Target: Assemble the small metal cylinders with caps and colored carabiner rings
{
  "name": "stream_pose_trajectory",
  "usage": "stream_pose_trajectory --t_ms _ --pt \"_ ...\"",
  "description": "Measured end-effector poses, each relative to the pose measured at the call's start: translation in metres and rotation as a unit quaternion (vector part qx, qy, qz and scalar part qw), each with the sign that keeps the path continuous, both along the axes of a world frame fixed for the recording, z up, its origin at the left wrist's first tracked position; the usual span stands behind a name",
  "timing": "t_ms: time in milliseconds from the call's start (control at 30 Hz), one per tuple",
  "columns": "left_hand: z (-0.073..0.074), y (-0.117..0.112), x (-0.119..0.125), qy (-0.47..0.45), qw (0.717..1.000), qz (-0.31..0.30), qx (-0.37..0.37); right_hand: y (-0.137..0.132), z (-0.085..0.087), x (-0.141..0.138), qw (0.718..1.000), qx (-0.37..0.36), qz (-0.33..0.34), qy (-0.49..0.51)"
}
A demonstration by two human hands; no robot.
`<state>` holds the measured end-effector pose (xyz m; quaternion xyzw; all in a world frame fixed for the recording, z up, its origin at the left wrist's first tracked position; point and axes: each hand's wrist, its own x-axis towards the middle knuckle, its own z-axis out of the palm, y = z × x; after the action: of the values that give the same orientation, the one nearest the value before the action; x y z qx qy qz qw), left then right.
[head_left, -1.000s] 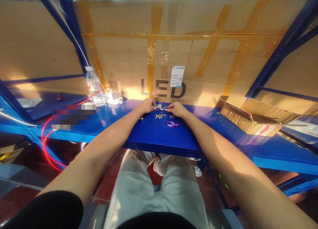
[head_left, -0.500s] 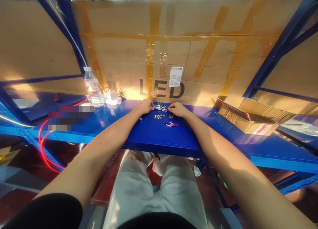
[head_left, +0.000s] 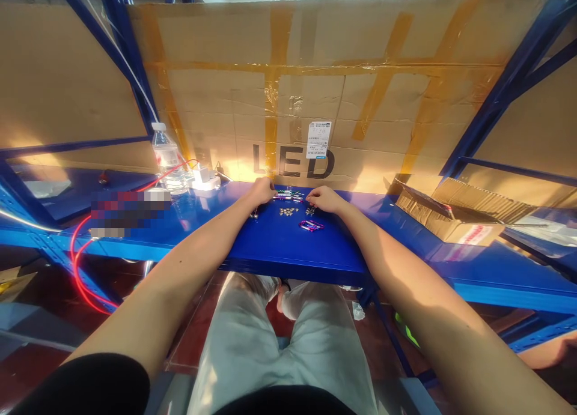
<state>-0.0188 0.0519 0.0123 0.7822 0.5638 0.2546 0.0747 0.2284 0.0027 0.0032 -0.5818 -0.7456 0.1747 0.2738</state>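
A small pile of shiny, multicoloured metallic pieces (head_left: 289, 196) lies near the back of the blue table, between my hands. My left hand (head_left: 263, 191) is closed at the pile's left end, its fingertips partly hidden. On the other side, my right hand (head_left: 323, 199) has its fingers bent together just right of the pile; whatever they pinch is too small to make out. In front of the pile sit small gold-coloured parts (head_left: 286, 211) and a cluster of small silvery parts (head_left: 310, 211). Closer to me are pink and purple carabiner-like loops (head_left: 311, 225).
An open cardboard box (head_left: 469, 223) stands on the right. To the left are a clear plastic bottle (head_left: 166, 157), a white plug adapter (head_left: 205, 178) and a red cable (head_left: 76, 271). A large cardboard sheet (head_left: 369, 102) rises behind the table (head_left: 288, 253).
My left hand has shifted slightly left. My right hand has moved a little, with slightly more distance between the hands. The parts on the table look almost the same.
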Motion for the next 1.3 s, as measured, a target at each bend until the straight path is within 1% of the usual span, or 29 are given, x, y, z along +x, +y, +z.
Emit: stream_pose_trajectory --t_ms 67,100,133,167,200,267,300,367,433,533,600,667,700,733,767,800,833,900,967,1000,1033,1067,1133,1200,1233,1300 --pt "0.009 -0.001 -0.012 0.009 1.0 0.013 0.005 -0.002 0.0 0.003 1.0 -0.003 0.008 0.013" --pt "0.015 -0.003 -0.019 0.018 1.0 0.011 -0.002 -0.003 0.0 0.005 1.0 -0.004 0.01 0.022" --pt "0.021 -0.004 -0.028 0.029 0.999 -0.006 -0.024 -0.003 -0.001 0.006 0.999 -0.006 0.01 0.031" --pt "0.027 -0.007 -0.037 0.042 0.996 -0.037 -0.066 -0.004 -0.001 0.008 0.999 -0.009 0.008 0.039" --pt "0.032 -0.01 -0.045 0.065 0.987 -0.084 -0.118 -0.004 -0.001 0.009 0.999 -0.011 0.008 0.045" --pt "0.042 -0.018 -0.059 0.098 0.954 -0.202 -0.2 -0.004 -0.001 0.01 0.999 -0.015 0.01 0.047" --pt "0.046 -0.023 -0.063 0.113 0.937 -0.236 -0.231 -0.003 -0.001 0.011 0.999 -0.016 0.013 0.046" --pt "0.05 -0.03 -0.066 0.129 0.922 -0.255 -0.26 -0.004 -0.001 0.011 0.999 -0.015 0.021 0.044" --pt "0.051 -0.032 -0.065 0.142 0.922 -0.245 -0.266 -0.004 -0.001 0.011 0.999 -0.015 0.027 0.043" --pt "0.046 -0.028 -0.062 0.146 0.926 -0.233 -0.26 -0.006 0.0 0.01 0.998 -0.022 0.032 0.046" --pt "0.039 -0.023 -0.057 0.121 0.934 -0.244 -0.232 -0.007 0.001 0.008 0.998 -0.02 0.019 0.059" --pt "0.032 -0.02 -0.049 0.06 0.953 -0.257 -0.15 -0.009 0.003 0.006 0.996 -0.002 -0.008 0.088" --pt "0.028 -0.02 -0.042 0.02 0.965 -0.248 -0.086 -0.01 0.005 0.004 0.994 0.011 -0.022 0.11" --pt "0.025 -0.022 -0.034 -0.021 0.972 -0.235 -0.004 -0.012 0.008 0.001 0.99 0.023 -0.032 0.135" --pt "0.022 -0.025 -0.025 -0.05 0.97 -0.228 0.069 -0.015 0.011 -0.002 0.986 0.031 -0.034 0.163" --pt "0.02 -0.029 -0.016 -0.06 0.964 -0.23 0.119 -0.018 0.014 -0.005 0.98 0.035 -0.025 0.195" --pt "0.018 -0.034 -0.007 -0.063 0.956 -0.241 0.158 -0.022 0.017 -0.01 0.973 0.029 -0.008 0.228" --pt "0.016 -0.046 0.011 -0.058 0.936 -0.278 0.209 -0.03 0.022 -0.019 0.958 0.005 0.052 0.283" --pt "0.015 -0.057 0.024 -0.038 0.919 -0.324 0.221 -0.037 0.025 -0.028 0.944 -0.012 0.113 0.31" --pt "0.015 -0.061 0.029 -0.034 0.913 -0.34 0.221 -0.04 0.026 -0.031 0.942 -0.022 0.127 0.31" --pt "0.015 -0.064 0.031 -0.037 0.912 -0.346 0.218 -0.041 0.026 -0.034 0.944 -0.028 0.121 0.306" --pt "0.015 -0.066 0.032 -0.046 0.915 -0.341 0.21 -0.042 0.026 -0.035 0.947 -0.031 0.109 0.301" --pt "0.015 -0.065 0.029 -0.073 0.935 -0.299 0.174 -0.042 0.027 -0.034 0.955 -0.031 0.073 0.285" --pt "0.015 -0.062 0.02 -0.071 0.961 -0.246 0.105 -0.04 0.027 -0.029 0.961 -0.023 0.048 0.271" --pt "0.015 -0.059 0.015 -0.046 0.97 -0.231 0.063 -0.039 0.027 -0.026 0.964 -0.019 0.039 0.264" --pt "0.015 -0.054 0.004 0.022 0.972 -0.232 -0.017 -0.037 0.027 -0.022 0.967 -0.014 0.026 0.252"
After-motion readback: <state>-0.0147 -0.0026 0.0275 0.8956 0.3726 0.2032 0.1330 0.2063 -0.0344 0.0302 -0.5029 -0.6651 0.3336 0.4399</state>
